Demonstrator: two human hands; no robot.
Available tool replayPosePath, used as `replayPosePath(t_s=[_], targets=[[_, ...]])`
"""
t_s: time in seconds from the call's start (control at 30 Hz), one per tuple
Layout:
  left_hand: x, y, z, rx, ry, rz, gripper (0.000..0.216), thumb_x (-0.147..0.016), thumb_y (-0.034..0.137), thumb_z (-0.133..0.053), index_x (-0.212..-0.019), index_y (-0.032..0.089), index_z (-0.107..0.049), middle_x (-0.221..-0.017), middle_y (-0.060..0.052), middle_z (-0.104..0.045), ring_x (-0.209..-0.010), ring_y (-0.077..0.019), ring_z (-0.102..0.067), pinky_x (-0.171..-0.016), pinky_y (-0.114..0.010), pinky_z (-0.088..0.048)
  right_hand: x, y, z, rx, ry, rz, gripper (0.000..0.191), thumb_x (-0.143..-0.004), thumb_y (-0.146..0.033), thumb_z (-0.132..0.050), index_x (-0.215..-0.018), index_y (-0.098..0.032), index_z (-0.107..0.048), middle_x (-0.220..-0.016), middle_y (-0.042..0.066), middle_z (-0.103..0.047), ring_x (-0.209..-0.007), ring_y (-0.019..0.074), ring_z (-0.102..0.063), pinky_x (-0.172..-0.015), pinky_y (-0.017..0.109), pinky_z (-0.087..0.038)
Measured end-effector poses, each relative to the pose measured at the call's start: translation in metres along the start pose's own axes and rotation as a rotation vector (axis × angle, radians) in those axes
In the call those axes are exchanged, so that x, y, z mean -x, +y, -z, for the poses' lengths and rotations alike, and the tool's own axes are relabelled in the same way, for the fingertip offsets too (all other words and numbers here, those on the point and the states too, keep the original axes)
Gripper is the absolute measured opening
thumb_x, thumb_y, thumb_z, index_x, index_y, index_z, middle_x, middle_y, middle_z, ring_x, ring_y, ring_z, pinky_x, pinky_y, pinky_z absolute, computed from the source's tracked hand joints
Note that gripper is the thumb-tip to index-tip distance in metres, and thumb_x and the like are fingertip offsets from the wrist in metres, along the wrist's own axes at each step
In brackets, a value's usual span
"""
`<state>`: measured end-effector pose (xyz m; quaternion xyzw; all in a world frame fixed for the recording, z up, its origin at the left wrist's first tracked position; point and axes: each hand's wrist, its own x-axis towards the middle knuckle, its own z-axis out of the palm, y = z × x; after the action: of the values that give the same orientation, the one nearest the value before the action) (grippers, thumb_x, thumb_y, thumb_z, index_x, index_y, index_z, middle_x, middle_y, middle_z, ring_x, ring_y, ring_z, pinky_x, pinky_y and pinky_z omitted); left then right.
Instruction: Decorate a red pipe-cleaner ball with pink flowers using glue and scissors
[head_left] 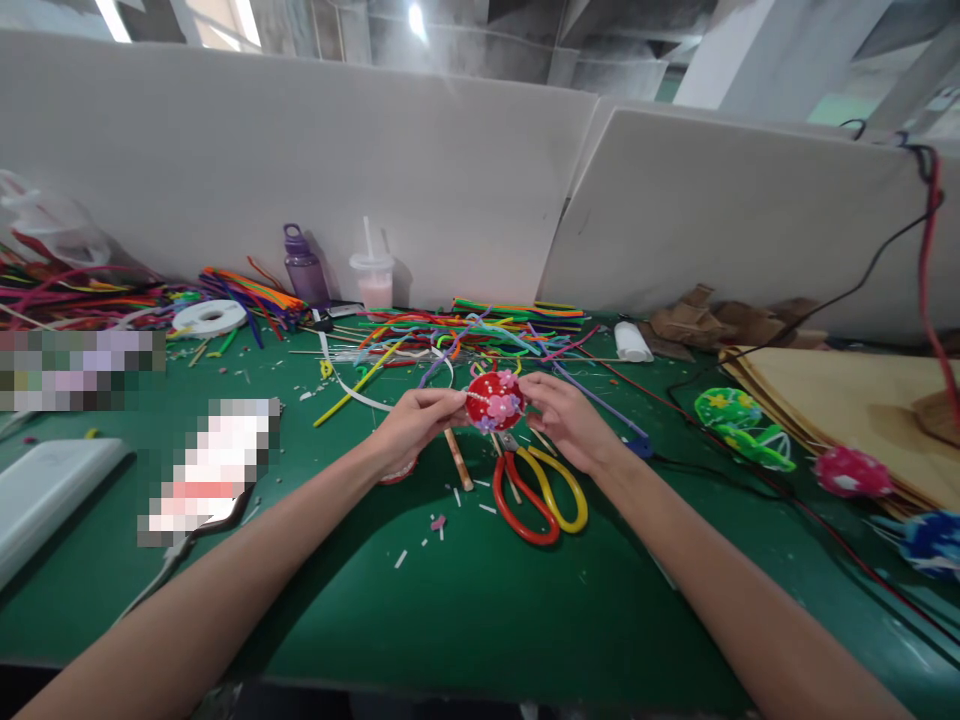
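A red round ornament (480,408) with pink and purple flowers and a row of white beads is held up over the green table. My left hand (412,430) pinches its left edge, thumb and fingers closed. On the opposite edge, my right hand (570,420) grips it with bent fingers. Just below lie scissors (536,500) with one red and one yellow handle. A brown stick (459,462) rests beside them. Under my left hand, part of another red-and-white piece (397,472) shows; the rest is hidden.
Several coloured pipe cleaners (465,335) spread along the back. A purple bottle (305,268) and a pink drink cup (373,282) stand by the white partition (337,170). Green ornaments (739,425), a pink one (853,470) and brown paper (825,385) lie right; a white power bank (60,500) lies left.
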<state>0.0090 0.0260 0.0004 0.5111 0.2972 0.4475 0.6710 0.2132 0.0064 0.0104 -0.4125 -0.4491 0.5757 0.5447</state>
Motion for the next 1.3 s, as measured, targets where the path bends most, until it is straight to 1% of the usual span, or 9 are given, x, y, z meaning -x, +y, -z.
replayPosePath(t_s=[0.17,0.3,0.43,0.57,0.73,0.87,0.97,1.13,1.3], targets=[[-0.0028,-0.0007,0.0038,-0.025,0.050,0.006,0.028,-0.061,0.039,-0.083,-0.070,0.015,-0.074,-0.073,-0.004,-0.070,-0.071,-0.0129,-0.063,-0.080,-0.030,-0.051,0.0023,-0.0037,-0.0012,-0.007,-0.025,-0.039,0.021,-0.062,-0.032,-0.078,-0.074,-0.019,-0.068,-0.081,-0.001,-0.058,-0.070,0.0102,-0.046,-0.052,0.022,-0.029],[-0.0042,-0.0017,0.0074,-0.047,0.052,-0.022,0.025,-0.063,0.038,-0.082,-0.070,0.015,-0.074,-0.073,-0.004,-0.070,-0.071,-0.0120,-0.062,-0.078,-0.027,-0.050,0.0022,-0.0029,0.0013,0.015,-0.057,-0.042,0.019,-0.064,-0.033,-0.077,-0.075,-0.019,-0.071,-0.081,0.001,-0.059,-0.071,0.0106,-0.046,-0.052,0.023,-0.027],[-0.0041,-0.0018,0.0081,-0.055,0.058,-0.038,0.024,-0.065,0.037,-0.080,-0.071,0.015,-0.075,-0.074,-0.004,-0.070,-0.072,-0.0122,-0.062,-0.078,-0.028,-0.049,0.0007,-0.0008,0.0035,0.028,-0.042,-0.063,0.019,-0.062,-0.033,-0.078,-0.076,-0.021,-0.073,-0.083,0.001,-0.062,-0.074,0.0117,-0.049,-0.054,0.024,-0.029],[-0.0034,-0.0001,0.0071,-0.063,0.045,-0.033,0.025,-0.065,0.038,-0.080,-0.072,0.015,-0.075,-0.076,-0.005,-0.070,-0.073,-0.0131,-0.061,-0.079,-0.030,-0.048,0.0002,-0.0006,0.0027,0.015,-0.041,-0.073,0.018,-0.062,-0.032,-0.078,-0.074,-0.020,-0.073,-0.082,0.000,-0.062,-0.073,0.0106,-0.048,-0.054,0.023,-0.029],[-0.0032,0.0010,0.0069,-0.095,0.057,-0.076,0.024,-0.065,0.036,-0.080,-0.072,0.014,-0.075,-0.077,-0.005,-0.069,-0.073,-0.0125,-0.059,-0.076,-0.028,-0.046,0.0000,-0.0001,0.0024,0.010,-0.061,-0.054,0.018,-0.064,-0.032,-0.078,-0.075,-0.020,-0.072,-0.079,0.000,-0.062,-0.070,0.0100,-0.048,-0.051,0.023,-0.027],[-0.0040,-0.0011,0.0082,-0.074,0.087,-0.105,0.021,-0.065,0.035,-0.080,-0.070,0.015,-0.075,-0.074,-0.003,-0.068,-0.071,-0.0116,-0.057,-0.073,-0.027,-0.046,-0.0008,-0.0012,0.0027,-0.034,-0.103,-0.053,0.027,-0.071,-0.046,-0.072,-0.076,-0.019,-0.071,-0.082,0.004,-0.065,-0.073,0.0132,-0.052,-0.047,0.023,-0.026],[-0.0045,-0.0029,0.0089,-0.072,0.097,-0.118,0.020,-0.066,0.034,-0.079,-0.071,0.016,-0.075,-0.073,-0.003,-0.067,-0.070,-0.0112,-0.056,-0.072,-0.026,-0.045,-0.0019,-0.0025,0.0033,-0.042,-0.099,-0.044,0.034,-0.073,-0.053,-0.068,-0.078,-0.020,-0.071,-0.085,0.005,-0.067,-0.073,0.0143,-0.054,-0.046,0.023,-0.024],[-0.0042,-0.0033,0.0080,-0.044,0.137,-0.122,0.021,-0.065,0.035,-0.080,-0.071,0.016,-0.075,-0.073,-0.002,-0.067,-0.071,-0.0115,-0.057,-0.073,-0.026,-0.046,-0.0023,-0.0028,0.0062,0.025,-0.081,-0.014,0.027,-0.073,-0.045,-0.068,-0.076,-0.018,-0.069,-0.082,0.005,-0.066,-0.067,0.0131,-0.053,-0.045,0.024,-0.021],[-0.0044,-0.0021,0.0061,0.015,0.183,-0.128,0.023,-0.061,0.035,-0.083,-0.070,0.015,-0.074,-0.072,-0.002,-0.067,-0.071,-0.0115,-0.058,-0.074,-0.026,-0.047,0.0011,-0.0044,0.0038,0.087,-0.142,-0.042,0.020,-0.070,-0.036,-0.070,-0.077,-0.017,-0.068,-0.082,0.005,-0.063,-0.071,0.0139,-0.054,-0.045,0.024,-0.021]])
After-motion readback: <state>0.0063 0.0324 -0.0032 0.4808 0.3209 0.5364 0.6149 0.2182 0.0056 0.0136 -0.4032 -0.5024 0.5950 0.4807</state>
